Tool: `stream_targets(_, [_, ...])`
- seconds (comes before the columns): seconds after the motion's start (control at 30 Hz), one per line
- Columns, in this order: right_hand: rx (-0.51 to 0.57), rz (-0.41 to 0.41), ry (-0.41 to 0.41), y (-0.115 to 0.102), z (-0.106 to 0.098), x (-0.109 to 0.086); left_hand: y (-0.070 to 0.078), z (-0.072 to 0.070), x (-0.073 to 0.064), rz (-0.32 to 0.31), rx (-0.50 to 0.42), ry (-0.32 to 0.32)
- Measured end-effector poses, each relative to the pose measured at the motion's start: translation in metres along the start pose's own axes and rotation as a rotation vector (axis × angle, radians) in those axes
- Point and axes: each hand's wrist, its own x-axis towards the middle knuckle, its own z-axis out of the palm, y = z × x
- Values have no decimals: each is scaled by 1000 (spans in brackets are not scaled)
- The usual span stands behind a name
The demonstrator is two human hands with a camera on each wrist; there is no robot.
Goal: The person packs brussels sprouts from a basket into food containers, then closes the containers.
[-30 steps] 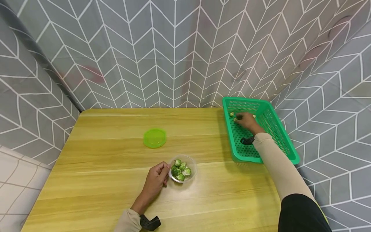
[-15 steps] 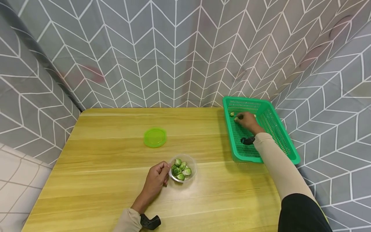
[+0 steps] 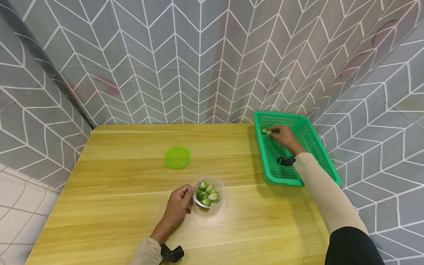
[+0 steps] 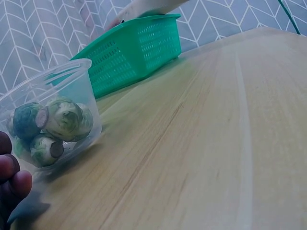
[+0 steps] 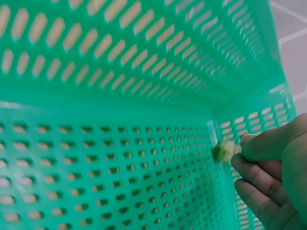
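My left hand (image 3: 179, 201) pinches the rim of a clear round plastic tub (image 3: 220, 187) holding several green Brussels sprouts (image 3: 202, 195). In the left wrist view, its curled fingers (image 4: 14, 184) show beside the tub (image 4: 91, 96), which stands upright on the table. Over at the right, my right hand (image 3: 284, 137) reaches into a green perforated basket (image 3: 273, 173) and pinches a Brussels sprout (image 3: 269, 133) between thumb and fingers. Another sprout (image 3: 264, 131) lies just left of it, near the basket's back left corner. The right wrist view shows a sprout (image 5: 225, 151) right at the fingertips.
A translucent lime-green lid (image 3: 177, 157) lies flat on the wooden table (image 3: 126, 176), behind the tub and left of the basket. Grey patterned curtains (image 3: 185, 66) hang along the back and both sides. The basket's raised walls surround my right hand.
My right hand has shifted slightly up within the basket, and the sprout at its fingertips shows more plainly. The left hand and the tub have stayed put.
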Motion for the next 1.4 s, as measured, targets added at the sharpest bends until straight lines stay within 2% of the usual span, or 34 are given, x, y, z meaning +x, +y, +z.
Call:
stream_targets(0.23, [80,-5,5,-17,-3,-17,0,-1,0,33,-3,-15])
stream_targets(0.5, [172,-64,51,-40,-6,-41,-2,0,-1,13,-7,5])
stream_targets(0.77, [263,-91,36,-63,-4,-63,0,1,-2,12,-5,-1])
stream_targets(0.97, [311,-85,48,-80,2,-82,-2,1,-2,-16,-20,14])
stream_targets(1.2, [341,-155,37,-101,15,-103,-5,1,-1,-23,-10,15])
stream_targets(1.4, [425,-190,4,-113,27,-118,-4,1,-2,-15,5,14])
